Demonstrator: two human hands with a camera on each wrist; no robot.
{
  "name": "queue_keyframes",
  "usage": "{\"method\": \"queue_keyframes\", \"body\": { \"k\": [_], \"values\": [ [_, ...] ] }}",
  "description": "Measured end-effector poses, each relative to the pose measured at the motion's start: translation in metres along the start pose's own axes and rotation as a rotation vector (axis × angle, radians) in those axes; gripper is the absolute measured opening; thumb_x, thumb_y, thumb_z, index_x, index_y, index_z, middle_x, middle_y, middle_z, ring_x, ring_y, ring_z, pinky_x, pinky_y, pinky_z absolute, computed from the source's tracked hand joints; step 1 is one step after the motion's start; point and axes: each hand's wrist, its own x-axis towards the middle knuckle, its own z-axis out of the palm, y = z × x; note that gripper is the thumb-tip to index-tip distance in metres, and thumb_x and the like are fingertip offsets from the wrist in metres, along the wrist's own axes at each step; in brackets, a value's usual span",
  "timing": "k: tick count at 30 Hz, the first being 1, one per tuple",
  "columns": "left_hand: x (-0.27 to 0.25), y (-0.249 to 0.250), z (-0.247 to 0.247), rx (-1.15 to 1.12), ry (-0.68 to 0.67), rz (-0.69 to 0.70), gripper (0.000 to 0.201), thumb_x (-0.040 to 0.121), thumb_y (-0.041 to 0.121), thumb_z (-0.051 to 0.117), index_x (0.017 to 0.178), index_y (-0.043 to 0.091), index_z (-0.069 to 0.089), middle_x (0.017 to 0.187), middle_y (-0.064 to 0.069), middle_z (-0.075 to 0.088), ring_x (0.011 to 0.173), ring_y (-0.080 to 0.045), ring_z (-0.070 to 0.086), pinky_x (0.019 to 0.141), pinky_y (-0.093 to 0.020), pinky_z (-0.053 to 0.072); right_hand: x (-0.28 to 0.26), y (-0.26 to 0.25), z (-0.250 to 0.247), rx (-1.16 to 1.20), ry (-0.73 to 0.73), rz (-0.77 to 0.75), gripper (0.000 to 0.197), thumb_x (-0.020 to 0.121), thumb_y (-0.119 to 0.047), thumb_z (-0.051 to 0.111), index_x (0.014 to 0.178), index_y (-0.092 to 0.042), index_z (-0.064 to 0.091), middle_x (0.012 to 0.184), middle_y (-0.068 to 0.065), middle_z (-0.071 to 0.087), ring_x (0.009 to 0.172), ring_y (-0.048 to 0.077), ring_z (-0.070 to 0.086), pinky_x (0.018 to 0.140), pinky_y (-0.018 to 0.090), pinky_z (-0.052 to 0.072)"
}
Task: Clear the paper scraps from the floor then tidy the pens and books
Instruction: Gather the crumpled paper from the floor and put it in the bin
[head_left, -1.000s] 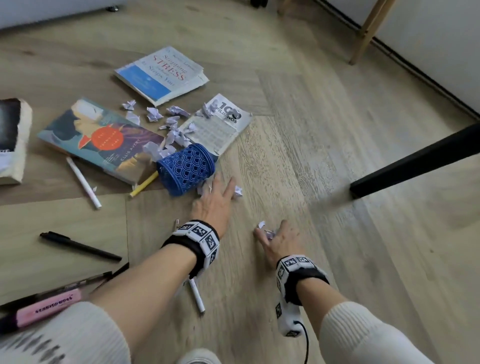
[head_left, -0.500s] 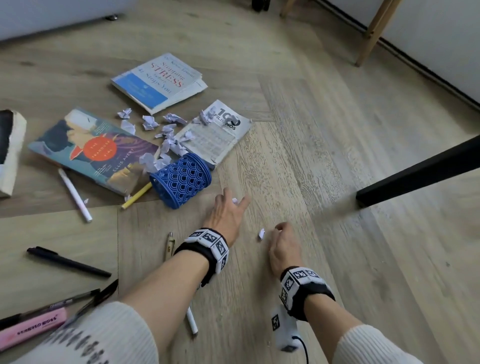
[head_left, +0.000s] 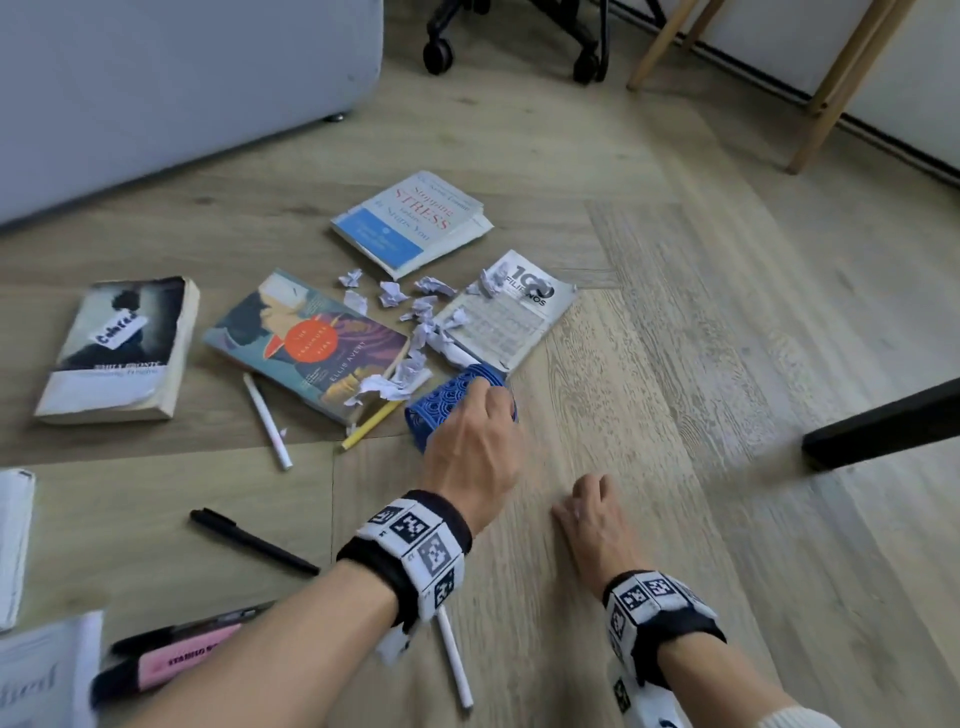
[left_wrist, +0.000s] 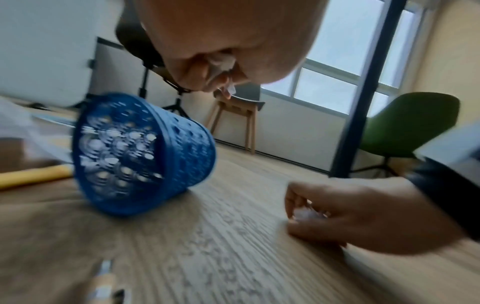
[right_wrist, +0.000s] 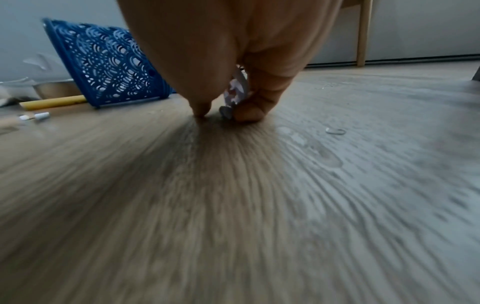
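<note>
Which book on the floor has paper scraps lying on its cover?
Two do: the 100 Filipinos booklet and the orange-circle novel. The Stress book and dark paperback are bare.

Paper scraps (head_left: 415, 312) between books (head_left: 306, 345), behind holder (head_left: 457, 405)

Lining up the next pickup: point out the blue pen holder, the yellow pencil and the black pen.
blue pen holder (head_left: 441, 402): head view, its patterned side wall.
yellow pencil (head_left: 371, 425): head view, mid-shaft.
black pen (head_left: 254, 541): head view, middle of barrel.
</note>
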Motion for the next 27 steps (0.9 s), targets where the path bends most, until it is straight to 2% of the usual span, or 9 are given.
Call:
{"method": "queue_keyframes", "body": {
  "k": [2, 5, 7, 10, 12, 15, 18, 22, 27],
  "values": [
    [0.004, -0.015, -0.011, 0.066, 0.085, -0.206, 0.032, 0.096, 0.039, 0.039, 0.089, 0.01, 0.051, 0.093, -0.006, 0.05, 0.067, -0.021, 0.054, 0.052, -0.029, 0.037, -0.006, 0.0, 0.003, -0.041, -0.014, -0.027, 0.008, 0.092, -0.004, 0.048, 0.099, -0.006, 0.051, 0.099, 0.011, 0.049, 0.076, 0.026, 0.05, 0.065, 0.034, 0.048],
    [-0.002, -0.03, -0.018, 0.122, -0.025, -0.616, 0.06, 0.085, 0.066, 0.049, 0.1, 0.009, 0.048, 0.097, -0.006, 0.053, 0.081, -0.025, 0.059, 0.057, -0.03, 0.035, -0.006, 0.002, 0.003, 0.002, -0.049, 0.029, 0.016, 0.089, 0.003, 0.046, 0.1, -0.007, 0.051, 0.101, 0.009, 0.049, 0.076, 0.024, 0.05, 0.065, 0.029, 0.042],
    [-0.008, -0.037, -0.011, -0.002, -0.125, -0.721, 0.061, 0.081, 0.069, 0.053, 0.092, 0.009, 0.052, 0.086, -0.006, 0.058, 0.08, -0.028, 0.061, 0.058, -0.032, 0.039, -0.003, 0.0, -0.001, 0.099, -0.058, 0.094, 0.017, 0.089, 0.003, 0.045, 0.101, -0.006, 0.053, 0.103, 0.007, 0.049, 0.082, 0.023, 0.051, 0.071, 0.028, 0.041],
    [-0.008, -0.04, -0.002, -0.434, -0.161, -0.687, 0.049, 0.087, 0.049, 0.061, 0.077, 0.001, 0.061, 0.072, -0.014, 0.064, 0.073, -0.033, 0.064, 0.062, -0.04, 0.049, 0.003, -0.011, -0.012, 0.264, -0.035, 0.158, 0.017, 0.09, 0.0, 0.046, 0.098, -0.01, 0.058, 0.098, 0.005, 0.059, 0.089, 0.024, 0.057, 0.079, 0.03, 0.045],
    [-0.004, -0.035, -0.017, -0.448, -0.131, -0.613, 0.042, 0.088, 0.04, 0.062, 0.069, 0.002, 0.055, 0.066, -0.013, 0.06, 0.066, -0.032, 0.058, 0.058, -0.037, 0.046, 0.008, -0.021, -0.018, 0.353, -0.02, 0.145, 0.02, 0.089, 0.001, 0.045, 0.093, -0.014, 0.057, 0.088, 0.005, 0.064, 0.083, 0.023, 0.059, 0.074, 0.029, 0.045],
    [0.003, -0.036, -0.063, -0.165, -0.106, -0.44, 0.043, 0.086, 0.035, 0.06, 0.058, 0.013, 0.036, 0.06, -0.003, 0.042, 0.062, -0.024, 0.044, 0.056, -0.03, 0.032, 0.022, -0.041, -0.023, 0.43, 0.021, 0.157, 0.026, 0.093, -0.004, 0.036, 0.091, -0.02, 0.057, 0.074, 0.001, 0.058, 0.071, 0.024, 0.056, 0.067, 0.033, 0.046],
    [0.0, -0.067, -0.116, 0.224, -0.073, -0.341, 0.033, 0.089, 0.03, 0.056, 0.064, 0.015, 0.039, 0.072, 0.0, 0.045, 0.073, -0.024, 0.049, 0.062, -0.029, 0.034, 0.037, -0.074, -0.025, 0.384, 0.059, 0.113, 0.016, 0.098, -0.019, 0.039, 0.094, -0.019, 0.055, 0.074, 0.002, 0.057, 0.076, 0.028, 0.057, 0.072, 0.036, 0.045],
    [-0.022, -0.128, -0.163, 0.498, -0.108, -0.474, 0.009, 0.09, 0.018, 0.054, 0.086, 0.013, 0.061, 0.099, -0.008, 0.061, 0.097, -0.029, 0.061, 0.074, -0.037, 0.045, 0.058, -0.132, -0.028, 0.251, 0.022, -0.068, 0.021, 0.097, -0.033, 0.045, 0.102, -0.014, 0.054, 0.089, 0.013, 0.068, 0.087, 0.034, 0.062, 0.072, 0.036, 0.044],
    [-0.06, -0.178, -0.173, 0.615, -0.325, -0.628, 0.019, 0.095, 0.024, 0.052, 0.108, 0.013, 0.06, 0.116, -0.009, 0.055, 0.102, -0.03, 0.062, 0.078, -0.038, 0.047, 0.078, -0.196, -0.025, 0.025, 0.025, -0.337, 0.062, 0.085, -0.06, 0.055, 0.123, -0.012, 0.044, 0.111, 0.009, 0.061, 0.105, 0.029, 0.058, 0.082, 0.037, 0.045]
  ]
}}
